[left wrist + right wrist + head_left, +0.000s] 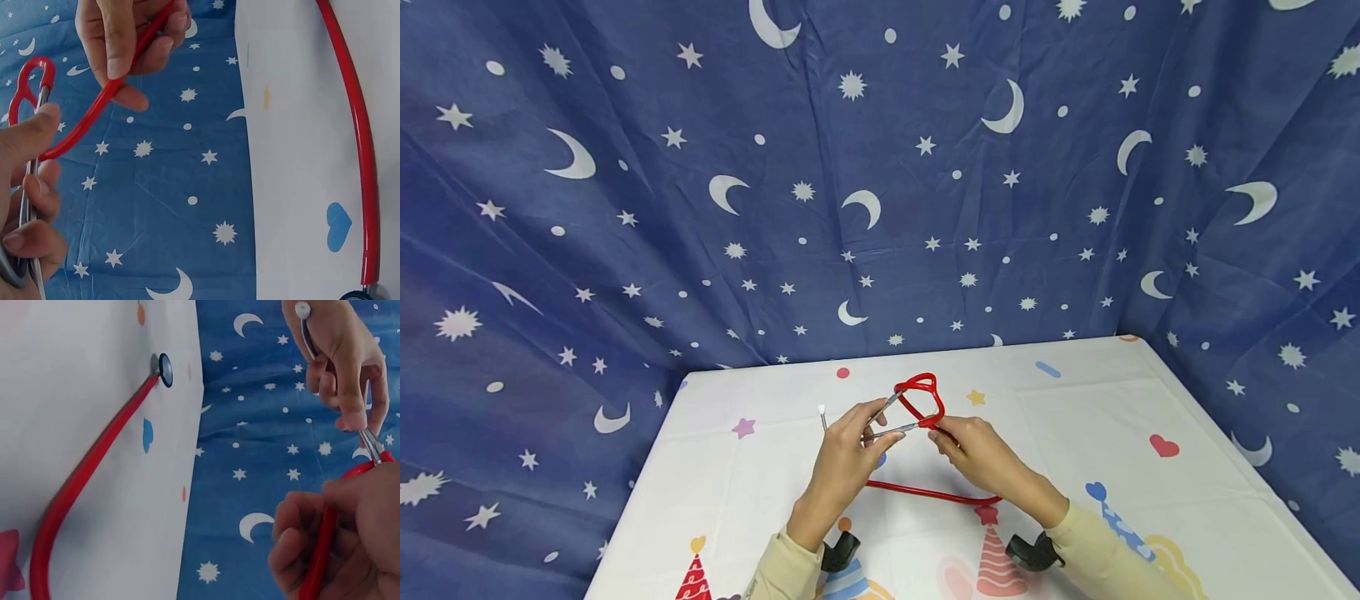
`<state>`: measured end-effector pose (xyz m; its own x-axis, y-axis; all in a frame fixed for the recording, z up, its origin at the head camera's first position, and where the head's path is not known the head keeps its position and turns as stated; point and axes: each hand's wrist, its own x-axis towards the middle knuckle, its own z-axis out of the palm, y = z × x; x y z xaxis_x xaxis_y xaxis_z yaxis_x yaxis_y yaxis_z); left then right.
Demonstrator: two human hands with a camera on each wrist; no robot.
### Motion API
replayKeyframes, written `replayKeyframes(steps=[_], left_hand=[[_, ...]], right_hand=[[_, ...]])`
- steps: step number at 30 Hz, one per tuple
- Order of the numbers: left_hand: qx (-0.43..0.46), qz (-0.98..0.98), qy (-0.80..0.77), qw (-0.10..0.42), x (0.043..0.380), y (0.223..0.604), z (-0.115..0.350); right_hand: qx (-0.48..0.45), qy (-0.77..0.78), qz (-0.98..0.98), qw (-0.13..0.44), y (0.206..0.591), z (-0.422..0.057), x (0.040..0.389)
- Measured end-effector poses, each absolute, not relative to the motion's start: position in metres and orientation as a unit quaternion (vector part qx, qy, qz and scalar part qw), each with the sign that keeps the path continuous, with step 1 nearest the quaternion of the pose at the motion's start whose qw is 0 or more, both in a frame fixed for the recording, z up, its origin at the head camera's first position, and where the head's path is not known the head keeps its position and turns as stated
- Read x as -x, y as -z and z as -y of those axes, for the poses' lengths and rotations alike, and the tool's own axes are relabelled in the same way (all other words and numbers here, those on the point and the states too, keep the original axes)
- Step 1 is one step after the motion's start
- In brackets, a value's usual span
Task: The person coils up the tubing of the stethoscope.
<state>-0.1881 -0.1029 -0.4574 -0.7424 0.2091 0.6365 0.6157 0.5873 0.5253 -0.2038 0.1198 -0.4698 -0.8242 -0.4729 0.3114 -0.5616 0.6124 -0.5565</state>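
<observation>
A stethoscope with red tubing (925, 493) is held up between both hands. My left hand (842, 454) grips its metal ear tubes (892, 433), with a white ear tip (822, 409) sticking out past the hand. To the right, my right hand (981, 450) pinches the red tube just beside the red Y-shaped fork (917, 383), which loops above the fingers. The tube hangs down and runs across the tabletop. In the right wrist view the round chest piece (165, 370) rests at the tube's end on the cloth; my left hand hides it in the head view.
The table carries a white cloth (1075, 400) printed with coloured shapes such as a red heart (1164, 446) and party hats. A blue curtain (880, 283) with white moons and stars hangs behind and at both sides. Black wrist mounts (1033, 553) sit on both sleeves.
</observation>
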Motion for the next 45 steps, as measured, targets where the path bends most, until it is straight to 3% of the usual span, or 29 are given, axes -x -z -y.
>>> replayKeyframes(steps=[22,38,45], left_hand=[[0.197,0.878,0.330,0.286,0.195,0.466,0.105],[0.171,0.886,0.313,0.297,0.206,0.474,0.120],[0.145,0.893,0.310,0.293,0.210,0.476,0.127]], right_hand=[[-0.300,-0.308,0.902,0.035,0.456,-0.121,0.176],[-0.288,-0.344,0.893,-0.036,0.441,-0.142,0.167],[-0.305,-0.335,0.891,-0.002,0.430,-0.149,0.165]])
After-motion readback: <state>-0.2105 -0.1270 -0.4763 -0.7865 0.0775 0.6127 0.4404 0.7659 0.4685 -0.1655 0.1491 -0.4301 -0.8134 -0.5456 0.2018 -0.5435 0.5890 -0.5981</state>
